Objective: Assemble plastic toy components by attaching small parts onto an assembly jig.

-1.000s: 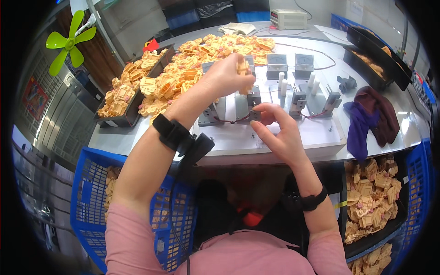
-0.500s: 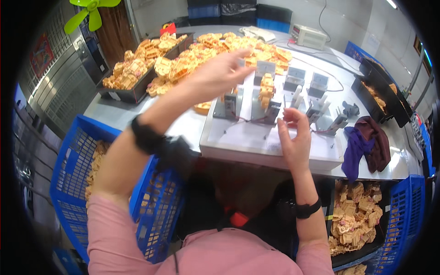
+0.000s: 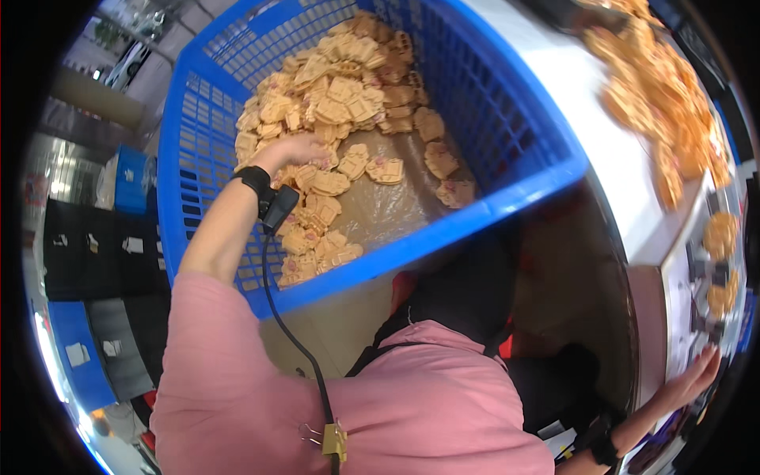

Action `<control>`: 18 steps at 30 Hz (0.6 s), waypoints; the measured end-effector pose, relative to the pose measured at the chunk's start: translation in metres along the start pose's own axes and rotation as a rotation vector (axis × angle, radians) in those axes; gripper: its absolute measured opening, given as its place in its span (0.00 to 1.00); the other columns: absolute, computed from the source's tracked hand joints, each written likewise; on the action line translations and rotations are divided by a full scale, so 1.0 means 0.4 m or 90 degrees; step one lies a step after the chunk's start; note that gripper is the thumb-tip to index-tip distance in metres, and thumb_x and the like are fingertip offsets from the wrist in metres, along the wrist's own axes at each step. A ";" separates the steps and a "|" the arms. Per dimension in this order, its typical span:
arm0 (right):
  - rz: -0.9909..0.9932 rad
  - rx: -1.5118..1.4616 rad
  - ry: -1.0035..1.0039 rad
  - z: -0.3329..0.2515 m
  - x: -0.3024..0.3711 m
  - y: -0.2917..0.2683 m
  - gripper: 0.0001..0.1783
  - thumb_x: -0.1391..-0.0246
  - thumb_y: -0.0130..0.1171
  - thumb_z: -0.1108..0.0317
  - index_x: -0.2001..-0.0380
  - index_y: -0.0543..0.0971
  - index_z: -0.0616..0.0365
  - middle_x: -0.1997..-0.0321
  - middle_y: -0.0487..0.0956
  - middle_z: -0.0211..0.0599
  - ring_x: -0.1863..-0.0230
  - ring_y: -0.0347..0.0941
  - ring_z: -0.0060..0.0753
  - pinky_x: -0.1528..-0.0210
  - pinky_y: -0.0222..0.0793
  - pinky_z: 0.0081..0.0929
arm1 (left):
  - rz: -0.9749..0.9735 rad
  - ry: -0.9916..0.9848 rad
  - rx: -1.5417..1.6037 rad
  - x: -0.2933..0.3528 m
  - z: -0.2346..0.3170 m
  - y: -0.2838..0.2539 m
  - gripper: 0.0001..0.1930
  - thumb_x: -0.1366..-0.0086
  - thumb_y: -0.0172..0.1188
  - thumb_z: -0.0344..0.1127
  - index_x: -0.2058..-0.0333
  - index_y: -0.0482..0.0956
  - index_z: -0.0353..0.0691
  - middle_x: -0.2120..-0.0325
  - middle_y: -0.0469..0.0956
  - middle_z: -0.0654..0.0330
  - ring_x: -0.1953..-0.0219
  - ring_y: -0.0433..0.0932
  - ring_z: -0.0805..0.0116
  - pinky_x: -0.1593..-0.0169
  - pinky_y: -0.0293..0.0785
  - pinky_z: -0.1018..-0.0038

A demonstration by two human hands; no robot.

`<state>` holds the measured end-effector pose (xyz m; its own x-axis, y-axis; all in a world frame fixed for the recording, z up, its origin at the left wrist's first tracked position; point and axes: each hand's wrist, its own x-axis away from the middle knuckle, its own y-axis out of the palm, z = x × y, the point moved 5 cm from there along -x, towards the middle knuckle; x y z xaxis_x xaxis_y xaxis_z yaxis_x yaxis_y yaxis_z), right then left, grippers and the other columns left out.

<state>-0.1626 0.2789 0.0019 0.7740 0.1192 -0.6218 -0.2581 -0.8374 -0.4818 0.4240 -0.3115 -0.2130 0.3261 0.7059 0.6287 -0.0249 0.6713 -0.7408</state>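
Note:
My left hand [image 3: 299, 150] reaches down into a large blue plastic basket [image 3: 380, 265], at the pile of beige plastic parts [image 3: 344, 91]. Its fingers blend into the parts, so whether they hold one cannot be made out. Far to the right, my right hand [image 3: 698, 378] is open with its fingers stretched, near the row of small fixtures [image 3: 716, 273] on the bench. Two rounded tan parts [image 3: 720, 233] sit on those fixtures. Both wrists wear black bands.
A heap of orange-tan parts [image 3: 661, 103] lies on the white table [image 3: 582, 59] at the upper right. Black and blue bins [image 3: 83, 348] stand at the left. A black cable [image 3: 297, 336] runs from my left wristband to a clip on my shirt.
The view has turned left and down toward the basket. My left hand has moved from above the bench fixtures into the basket, while my right hand stays near the fixtures, its fingers now straighter.

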 end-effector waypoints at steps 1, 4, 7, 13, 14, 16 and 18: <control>0.017 -0.024 0.000 0.011 -0.007 -0.004 0.26 0.31 0.55 0.58 0.39 0.72 0.67 0.43 0.77 0.46 0.40 0.73 0.35 0.34 0.66 0.31 | -0.006 -0.012 0.015 -0.014 -0.076 0.051 0.38 0.39 0.63 0.59 0.37 0.71 0.39 0.42 0.76 0.49 0.44 0.77 0.55 0.42 0.73 0.66; 0.039 -0.037 0.020 0.020 -0.031 -0.029 0.27 0.32 0.57 0.58 0.40 0.71 0.69 0.44 0.77 0.49 0.42 0.74 0.37 0.36 0.68 0.30 | -0.106 -0.104 0.004 0.004 -0.183 0.212 0.39 0.42 0.67 0.57 0.37 0.72 0.41 0.40 0.74 0.47 0.39 0.75 0.52 0.40 0.72 0.63; 0.062 -0.009 0.032 0.010 -0.034 -0.033 0.27 0.32 0.58 0.57 0.42 0.72 0.70 0.46 0.78 0.50 0.44 0.75 0.37 0.38 0.70 0.30 | -0.153 -0.042 -0.057 0.034 -0.149 0.322 0.38 0.49 0.73 0.48 0.39 0.74 0.43 0.42 0.75 0.46 0.38 0.73 0.50 0.39 0.72 0.62; 0.045 -0.032 0.008 0.022 -0.055 -0.027 0.28 0.33 0.58 0.57 0.42 0.71 0.71 0.47 0.78 0.51 0.44 0.76 0.39 0.37 0.71 0.31 | -0.104 -0.028 -0.310 0.003 -0.154 0.426 0.29 0.58 0.79 0.33 0.53 0.83 0.37 0.47 0.77 0.50 0.43 0.76 0.55 0.45 0.78 0.63; 0.053 -0.009 0.017 0.021 -0.055 -0.027 0.28 0.33 0.58 0.57 0.42 0.71 0.72 0.47 0.78 0.52 0.43 0.76 0.40 0.36 0.70 0.32 | -0.103 -0.028 -0.311 0.006 -0.153 0.425 0.29 0.58 0.79 0.33 0.53 0.83 0.37 0.47 0.77 0.50 0.43 0.76 0.55 0.45 0.78 0.63; 0.072 0.014 0.032 -0.009 -0.036 -0.016 0.28 0.33 0.57 0.57 0.42 0.71 0.72 0.47 0.78 0.53 0.43 0.76 0.40 0.35 0.70 0.32 | -0.120 0.023 -0.415 -0.003 -0.141 0.421 0.25 0.57 0.79 0.34 0.57 0.85 0.37 0.51 0.80 0.50 0.45 0.78 0.55 0.47 0.79 0.64; 0.084 0.061 0.017 -0.034 -0.025 -0.006 0.28 0.33 0.57 0.57 0.41 0.70 0.71 0.46 0.77 0.54 0.41 0.75 0.42 0.34 0.69 0.33 | -0.149 0.035 -0.403 -0.011 -0.130 0.393 0.24 0.55 0.78 0.37 0.58 0.85 0.35 0.55 0.82 0.48 0.48 0.81 0.54 0.47 0.79 0.65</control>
<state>-0.1619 0.2727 0.0178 0.7448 -0.0039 -0.6673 -0.4117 -0.7897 -0.4549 0.4677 -0.2210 -0.3444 0.3040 0.5342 0.7888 0.6051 0.5312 -0.5930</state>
